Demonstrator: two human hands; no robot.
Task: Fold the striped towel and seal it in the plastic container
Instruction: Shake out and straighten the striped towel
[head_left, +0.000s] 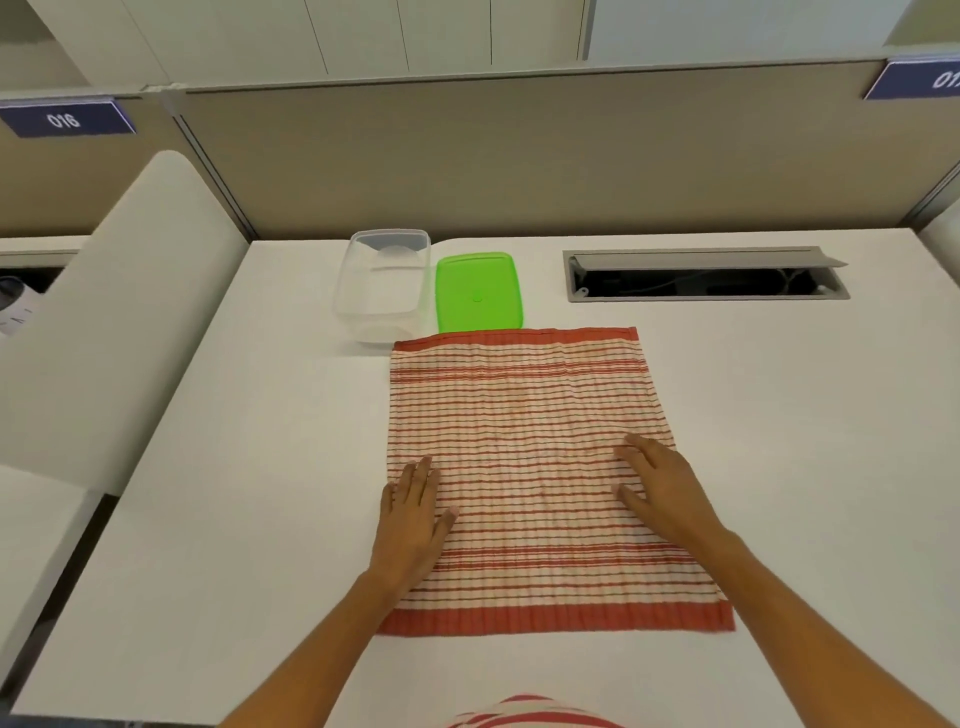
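Observation:
A red-and-white striped towel (530, 415) lies spread flat on the white desk (249, 519). My left hand (413, 512) rests palm down on the towel's left edge, fingers apart, holding nothing. My right hand (657, 486) lies flat on the towel's right side, fingers also spread. Behind the towel's far left corner stands a clear plastic container (382, 286), open and empty. Its green lid (479, 292) lies flat beside it on the right, its near edge touching the towel's far edge.
A grey cable hatch (701, 273) stands open in the desk at the back right. A beige partition (519, 156) closes off the far side. A white divider panel (104, 322) stands to the left of the desk.

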